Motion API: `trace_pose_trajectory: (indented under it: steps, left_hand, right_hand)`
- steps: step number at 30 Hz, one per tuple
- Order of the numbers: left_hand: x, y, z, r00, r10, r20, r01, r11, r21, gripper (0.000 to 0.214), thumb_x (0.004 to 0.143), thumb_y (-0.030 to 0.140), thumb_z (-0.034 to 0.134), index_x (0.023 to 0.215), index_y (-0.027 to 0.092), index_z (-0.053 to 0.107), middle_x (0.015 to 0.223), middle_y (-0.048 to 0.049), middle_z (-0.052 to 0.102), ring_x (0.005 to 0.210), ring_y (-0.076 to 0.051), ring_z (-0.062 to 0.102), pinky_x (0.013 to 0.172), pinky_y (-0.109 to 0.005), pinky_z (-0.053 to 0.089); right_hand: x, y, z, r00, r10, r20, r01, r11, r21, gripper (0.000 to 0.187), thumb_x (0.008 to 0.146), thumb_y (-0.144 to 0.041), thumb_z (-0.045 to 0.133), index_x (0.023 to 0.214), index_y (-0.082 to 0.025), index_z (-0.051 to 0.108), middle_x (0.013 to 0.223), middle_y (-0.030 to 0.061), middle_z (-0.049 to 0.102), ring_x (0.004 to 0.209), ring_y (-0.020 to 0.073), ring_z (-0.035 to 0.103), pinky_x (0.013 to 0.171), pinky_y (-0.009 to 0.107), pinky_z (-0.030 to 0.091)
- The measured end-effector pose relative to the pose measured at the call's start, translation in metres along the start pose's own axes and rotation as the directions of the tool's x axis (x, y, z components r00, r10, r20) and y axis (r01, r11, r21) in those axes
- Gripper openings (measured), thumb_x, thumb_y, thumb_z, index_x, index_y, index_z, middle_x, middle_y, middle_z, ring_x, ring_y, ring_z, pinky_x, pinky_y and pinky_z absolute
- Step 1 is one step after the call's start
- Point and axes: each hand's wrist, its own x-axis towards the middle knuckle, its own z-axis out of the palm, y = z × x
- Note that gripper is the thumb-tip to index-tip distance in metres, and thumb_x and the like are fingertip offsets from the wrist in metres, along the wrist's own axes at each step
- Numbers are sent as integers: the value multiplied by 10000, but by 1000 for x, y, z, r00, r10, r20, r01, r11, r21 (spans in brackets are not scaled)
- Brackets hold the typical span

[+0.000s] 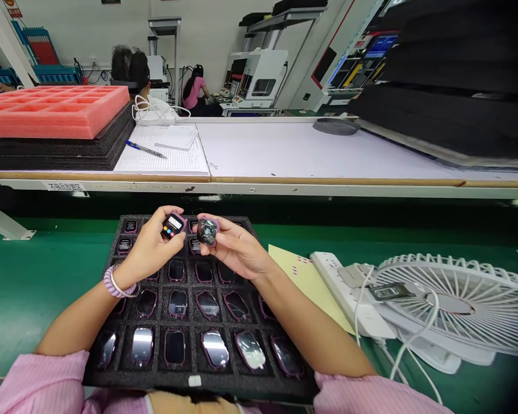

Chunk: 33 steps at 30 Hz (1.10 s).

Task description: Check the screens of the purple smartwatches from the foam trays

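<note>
My left hand (155,241) is closed round a purple-framed smartwatch body (173,226) whose lit screen shows a white box and coloured dots. Beside it, my right hand (237,247) pinches a second watch body (208,231) by its edges, its dark glass catching reflections. Both watches are held above the far part of a black foam tray (194,381). Strapless watch bodies lie face up in the tray's compartments, such as a dark one (174,347) in the nearest row. Several far ones have lit text on their screens. My hands and forearms hide some compartments.
Right of the tray are yellow paper (311,282), a white power strip (328,270) and a white fan (453,305) with loose cables. A raised shelf (259,149) behind holds foam trays (56,112), paper sheets (172,158) and a pen (145,149). Other people sit farther back.
</note>
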Motion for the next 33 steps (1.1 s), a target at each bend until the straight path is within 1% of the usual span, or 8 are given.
trace_pose_trajectory:
  steps: [4,8,11,16,19,23,28,33]
  left_hand:
    - [-3,3,2,1000,-8,-7,9,1000,10,437,817,279,651,1242,193,594,1017,-42,669,778,-147,578,669,-261,465]
    - [-5,2,5,1000,4,-30,-2,999,40,416,812,290,653,1212,188,605,986,-38,664,778,-151,578,679,-266,468]
    - [-5,0,6,999,10,-53,-7,998,63,395,818,293,644,1196,183,609,954,-28,653,723,-136,550,641,-259,448]
    - [-6,-2,8,997,20,-74,-19,1000,19,438,818,288,652,1240,186,594,994,-31,655,728,-126,557,644,-251,458]
    - [-6,-3,9,998,2,-60,-1,1000,15,435,816,295,659,1232,183,598,993,-35,656,732,-129,555,641,-251,459]
    - [-6,-3,10,998,-7,-70,10,999,41,421,817,291,649,1221,181,609,1024,-46,663,744,-133,556,631,-252,451]
    - [-6,-5,10,995,24,-96,-18,998,60,404,821,285,632,1210,176,615,1015,-48,671,783,-148,579,674,-267,469]
    - [-7,-5,9,993,68,-92,-60,994,88,373,820,255,616,1186,182,615,977,-28,672,794,-145,594,719,-271,482]
  right_hand:
    - [-2,0,2,1000,4,15,-4,1000,-4,544,773,-399,937,1251,-264,714,1194,51,727,767,159,689,862,366,608]
    - [-5,1,2,1000,7,24,-8,1000,21,544,757,-394,968,1229,-264,729,1155,33,737,765,153,704,834,333,611]
    - [-6,2,2,999,0,39,-1,999,44,546,763,-382,976,1234,-251,732,1141,36,745,774,155,713,816,321,615]
    - [-6,3,2,994,-28,102,20,997,80,478,820,-344,949,1241,-258,737,1162,28,747,738,126,714,741,262,595]
    - [-6,3,1,995,-19,101,12,998,66,511,816,-363,952,1259,-252,724,1109,27,749,690,121,694,705,262,586]
    - [-6,5,0,995,-5,99,-1,998,61,519,824,-367,944,1270,-250,706,1051,20,744,689,126,690,724,274,587]
    - [-5,5,0,993,-31,118,23,997,72,498,835,-357,936,1262,-257,699,1168,29,736,694,115,700,718,262,579]
    - [-5,6,-1,990,-46,132,37,997,66,499,842,-360,934,1261,-253,686,1066,10,731,692,115,700,704,250,558]
